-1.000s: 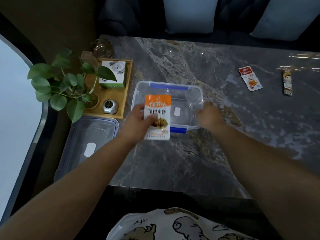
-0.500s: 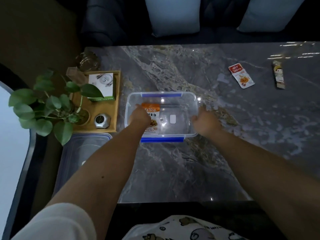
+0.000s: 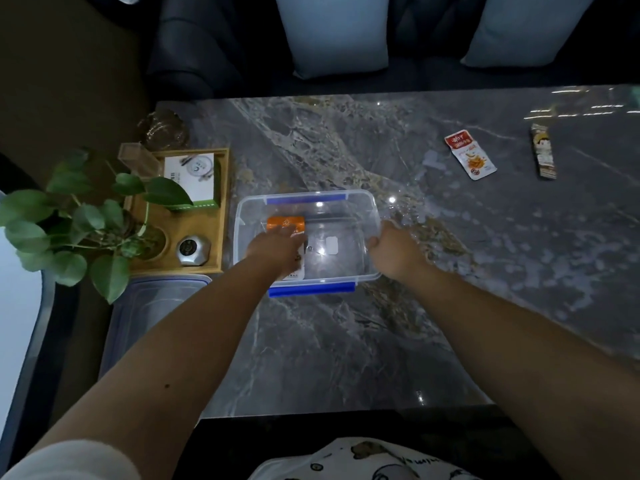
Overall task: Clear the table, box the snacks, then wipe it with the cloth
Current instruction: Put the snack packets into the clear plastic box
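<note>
A clear plastic box (image 3: pixel 360 202) with blue clips stands on the grey marble table (image 3: pixel 346 341). My left hand (image 3: pixel 273 245) is inside the box, resting on an orange and white snack packet (image 3: pixel 285 224) that lies on the box floor at its left side. My right hand (image 3: pixel 393 251) is closed around the box's right rim. A red and white snack packet (image 3: pixel 470 159) and a long narrow snack packet (image 3: pixel 543 150) lie on the table at the far right. No cloth is in view.
A wooden tray (image 3: pixel 180 223) left of the box carries a white and green carton (image 3: pixel 192 180), a small silver gadget (image 3: pixel 192 250) and a potted plant (image 3: pixel 79 220). The box lid (image 3: pixel 145 317) lies off the table's left edge. A sofa with pale cushions (image 3: pixel 332 32) stands behind the table.
My left hand has carried the orange packet from above the box's near rim down to the box floor. My right hand has stayed on the right rim.
</note>
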The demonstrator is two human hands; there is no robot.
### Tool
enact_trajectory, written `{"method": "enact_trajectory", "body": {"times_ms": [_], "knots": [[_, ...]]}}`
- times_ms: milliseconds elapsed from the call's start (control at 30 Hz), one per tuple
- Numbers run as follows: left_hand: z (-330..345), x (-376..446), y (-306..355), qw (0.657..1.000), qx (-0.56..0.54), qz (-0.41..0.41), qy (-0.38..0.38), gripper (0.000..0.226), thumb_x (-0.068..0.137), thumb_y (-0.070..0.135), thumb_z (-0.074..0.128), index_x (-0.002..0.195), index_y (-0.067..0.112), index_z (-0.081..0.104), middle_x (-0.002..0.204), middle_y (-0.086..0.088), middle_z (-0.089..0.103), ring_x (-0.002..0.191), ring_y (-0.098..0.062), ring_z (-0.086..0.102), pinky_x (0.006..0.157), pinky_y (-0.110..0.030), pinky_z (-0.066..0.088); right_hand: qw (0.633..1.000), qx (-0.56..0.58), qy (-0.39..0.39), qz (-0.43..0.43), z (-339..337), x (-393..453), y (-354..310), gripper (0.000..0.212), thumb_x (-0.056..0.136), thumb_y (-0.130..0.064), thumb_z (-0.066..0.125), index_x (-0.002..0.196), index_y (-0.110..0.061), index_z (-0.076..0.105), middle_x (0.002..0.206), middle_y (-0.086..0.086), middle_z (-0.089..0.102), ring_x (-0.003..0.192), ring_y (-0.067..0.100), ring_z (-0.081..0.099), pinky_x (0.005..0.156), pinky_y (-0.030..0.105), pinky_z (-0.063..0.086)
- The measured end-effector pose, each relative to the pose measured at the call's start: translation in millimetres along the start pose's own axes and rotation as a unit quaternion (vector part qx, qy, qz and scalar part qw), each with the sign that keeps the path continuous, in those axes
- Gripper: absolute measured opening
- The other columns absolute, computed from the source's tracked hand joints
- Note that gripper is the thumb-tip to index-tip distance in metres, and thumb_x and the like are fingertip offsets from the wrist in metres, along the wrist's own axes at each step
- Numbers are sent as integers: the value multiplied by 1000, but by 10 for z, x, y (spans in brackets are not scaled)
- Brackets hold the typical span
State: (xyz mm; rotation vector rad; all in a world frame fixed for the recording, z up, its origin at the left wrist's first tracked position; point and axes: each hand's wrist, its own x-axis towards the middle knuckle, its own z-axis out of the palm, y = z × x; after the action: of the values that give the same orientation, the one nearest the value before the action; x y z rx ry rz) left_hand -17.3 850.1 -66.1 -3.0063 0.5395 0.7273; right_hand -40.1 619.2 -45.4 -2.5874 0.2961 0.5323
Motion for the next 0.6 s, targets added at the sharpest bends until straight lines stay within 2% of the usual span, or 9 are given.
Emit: {"method": "enact_trajectory", "body": {"times_ms": [133, 367, 600], "knots": [[11, -11, -56, 1000, 14, -12, -13, 60, 88, 33, 62, 142, 28, 37, 151, -4, 36, 134, -28, 38, 102, -45, 42, 1000, -4, 5, 0, -4, -3, -12, 36, 96, -29, 37, 119, -3, 49, 107, 16, 62, 90, 29, 58, 70, 31, 41], [15, -52, -145, 999, 6, -34, -29, 61, 87, 27, 63, 143, 25, 37, 149, -9, 37, 134, -30, 37, 102, -46, 40, 1000, -5, 14, 5, 23, -1, -24, 35, 97, -28, 36, 118, -3, 49, 106, 15, 62, 80, 23, 50, 68, 30, 38], [-18, -79, -129, 999, -10, -25, -21, 59, 86, 25, 66, 139, 25, 41, 146, -7, 41, 133, -29, 40, 102, -45, 41, 1000, -1, 17, 16, 47, 20, -7, 34, 96, -28, 36, 116, -4, 50, 106, 16, 63, 88, 29, 57, 68, 30, 38]]}}
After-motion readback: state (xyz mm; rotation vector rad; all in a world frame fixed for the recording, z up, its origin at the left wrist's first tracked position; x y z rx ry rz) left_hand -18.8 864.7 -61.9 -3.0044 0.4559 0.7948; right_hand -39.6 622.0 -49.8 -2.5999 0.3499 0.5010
